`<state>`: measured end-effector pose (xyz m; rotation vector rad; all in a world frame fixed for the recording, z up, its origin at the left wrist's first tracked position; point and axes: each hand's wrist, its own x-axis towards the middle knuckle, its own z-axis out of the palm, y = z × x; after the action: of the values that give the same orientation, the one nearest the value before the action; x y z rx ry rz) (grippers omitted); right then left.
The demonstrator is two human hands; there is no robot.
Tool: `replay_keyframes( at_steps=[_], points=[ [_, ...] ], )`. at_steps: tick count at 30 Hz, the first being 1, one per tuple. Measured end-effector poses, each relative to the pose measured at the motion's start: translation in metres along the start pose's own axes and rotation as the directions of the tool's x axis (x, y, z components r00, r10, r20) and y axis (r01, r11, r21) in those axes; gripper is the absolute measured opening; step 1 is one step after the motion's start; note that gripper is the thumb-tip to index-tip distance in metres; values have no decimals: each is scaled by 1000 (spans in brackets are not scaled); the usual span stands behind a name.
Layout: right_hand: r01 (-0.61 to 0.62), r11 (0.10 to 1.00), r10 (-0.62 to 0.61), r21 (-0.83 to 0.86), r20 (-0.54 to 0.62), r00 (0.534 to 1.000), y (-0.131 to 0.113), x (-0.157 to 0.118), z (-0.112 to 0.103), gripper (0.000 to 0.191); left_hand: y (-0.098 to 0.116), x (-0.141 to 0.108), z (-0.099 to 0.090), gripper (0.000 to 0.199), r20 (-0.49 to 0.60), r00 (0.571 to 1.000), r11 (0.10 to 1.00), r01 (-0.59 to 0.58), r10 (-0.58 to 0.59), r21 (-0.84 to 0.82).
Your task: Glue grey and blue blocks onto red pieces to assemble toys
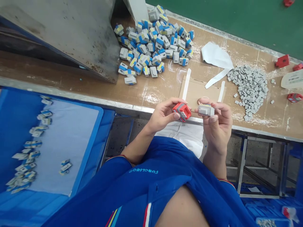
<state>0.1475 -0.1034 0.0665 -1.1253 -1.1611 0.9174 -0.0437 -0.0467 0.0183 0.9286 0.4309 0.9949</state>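
Observation:
My left hand (163,116) is closed around a red toy vehicle body (181,111) with grey and white markings, held over the table's front edge. Just to its right, my right hand (216,123) pinches a light grey plastic toy part (205,110) between thumb and fingers, its raised rectangular face toward me. The two pieces are close together but apart. Beneath and behind the hands lies a flat cardboard piece (201,90) with white strips at its sides.
Grey, blue and yellow toy parts (153,44) are heaped at the back, beside a metal chute (71,34). Small grey pieces (251,86) form a pile at right, near red parts (282,61). White paper (215,55) lies between. More parts rest on a blue-edged tray (71,126) at left.

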Motion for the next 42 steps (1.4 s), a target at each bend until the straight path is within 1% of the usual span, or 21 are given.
replay_keyframes(
  at_steps=[3, 5, 9, 12, 16, 19, 21, 26, 29, 31, 34, 37, 42],
  points=[
    [-8, 999, 6, -49, -37, 999, 0, 1, 0, 27, -2, 0, 1, 52, 25, 993, 985, 119, -117, -125],
    [-8, 998, 6, -59, -33, 999, -2, 2, 0, 22, -3, 0, 3, 51, 67, 984, 963, 178, -168, -203],
    [31, 998, -29, -56, 43, 999, -11, 0, -1, 10, -6, 1, 3, 52, 126, 969, 930, 240, -212, -279],
    [57, 994, -48, -92, 101, 994, -15, -2, -1, 16, -9, 3, 3, 56, 132, 962, 921, 268, -239, -284],
    [74, 991, -59, -109, 137, 989, -11, -4, 0, 40, -10, 4, 5, 56, 131, 960, 928, 275, -248, -254],
    [58, 995, -45, -79, 155, 987, -5, -5, -1, 47, -8, 6, 7, 53, 134, 960, 925, 274, -246, -263],
    [60, 995, -46, -80, 161, 986, -2, -5, -4, 48, -7, 6, 8, 53, 127, 960, 925, 274, -248, -263],
    [40, 986, -13, -159, 172, 985, 2, -5, -10, 43, -6, 7, 10, 63, 65, 964, 942, 267, -259, -205],
    [51, 985, -24, -167, 161, 987, 5, -5, -11, 46, -6, 8, 11, 61, 38, 974, 958, 226, -223, -175],
    [65, 981, -38, -182, 147, 988, 7, -5, -12, 44, -6, 8, 10, 60, 26, 977, 965, 213, -211, -153],
    [68, 974, -31, -217, 171, 985, 10, -3, -14, 42, -6, 9, 7, 61, 24, 976, 967, 217, -216, -130],
    [84, 971, -39, -223, 200, 979, 12, 0, -16, 43, -4, 9, 4, 58, 23, 978, 973, 209, -207, -102],
    [112, 956, -66, -271, 175, 982, 15, 0, -12, 46, 1, 9, 6, 56, -8, 970, 968, 241, -242, -75]
  ],
)
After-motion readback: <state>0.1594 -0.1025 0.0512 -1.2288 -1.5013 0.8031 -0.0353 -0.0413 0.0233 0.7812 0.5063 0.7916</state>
